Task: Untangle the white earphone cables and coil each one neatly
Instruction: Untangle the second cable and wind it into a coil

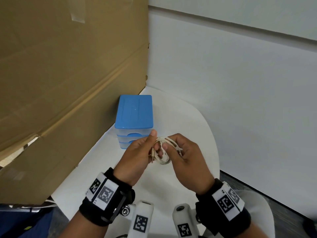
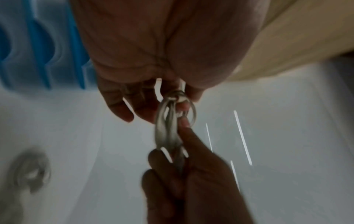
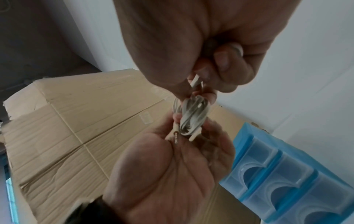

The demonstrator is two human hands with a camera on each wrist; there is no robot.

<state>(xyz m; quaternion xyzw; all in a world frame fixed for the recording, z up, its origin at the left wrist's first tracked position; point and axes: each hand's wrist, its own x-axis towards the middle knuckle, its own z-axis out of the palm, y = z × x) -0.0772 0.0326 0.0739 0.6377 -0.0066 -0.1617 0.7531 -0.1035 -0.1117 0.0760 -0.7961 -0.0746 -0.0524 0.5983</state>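
Left hand: the left hand was raised above the worktop, its fingers curled about the near-left side of the earphone cable; most of those fingers were hidden behind the palm in the head view.
Right hand: the right hand faced it, pinching the far-right side of the same bundle between thumb and fingers; the fingertips were buried in the loops.
Cable: a small white coil held in the air between both hands, just in front of the drawer box; the plug hung from its near-left side against the left palm.
Earbuds: one pale piece sat inside the curled right hand; too blurred to say more.
Second cable: a smeared greyish ring lay on the worktop in the left wrist view, too blurred to identify.
Surroundings: a cardboard sheet stood at the left, cut off by the frame.
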